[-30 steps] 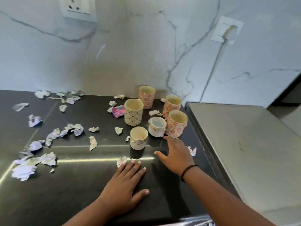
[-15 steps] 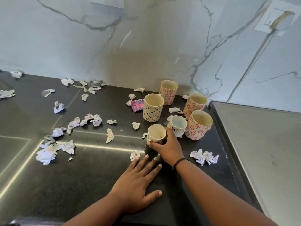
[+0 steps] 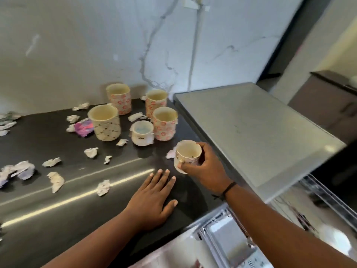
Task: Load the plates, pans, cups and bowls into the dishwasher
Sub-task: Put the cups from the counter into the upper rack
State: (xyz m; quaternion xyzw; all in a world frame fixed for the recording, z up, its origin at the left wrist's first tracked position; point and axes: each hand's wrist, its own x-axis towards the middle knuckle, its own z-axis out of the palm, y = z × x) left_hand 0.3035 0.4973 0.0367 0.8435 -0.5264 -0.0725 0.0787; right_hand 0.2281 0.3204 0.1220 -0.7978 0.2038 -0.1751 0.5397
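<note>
Crumpled paper scraps lie scattered over the left and middle of the dark surface, with a pink wrapper further back. To the right of the wrapper stands a cluster of cups: a large cream cup with a lattice pattern, three tall cups with red flowers behind and beside it, and a low white cup tucked between them. All stand upright and look empty, though the low one shows a bluish tint inside.

Near the front edge, the left hand rests flat on the surface, fingers straight and spread, holding nothing. Just right of it, the right hand grips a small cream cup with a faint printed design; its fingers curl round the far side and the thumb presses the near side. Whether the cup stands on the surface or is just clear of it cannot be told.

This cup is probably ceramic: light, rigid, smooth and liable to chip if knocked against the grey panel to its right. A wrap round the body, as here, seems secure; a pinch at the rim would be riskier. At the lower right, the dishwasher rack shows, blurred, where the cup likely belongs, mouth down.
</note>
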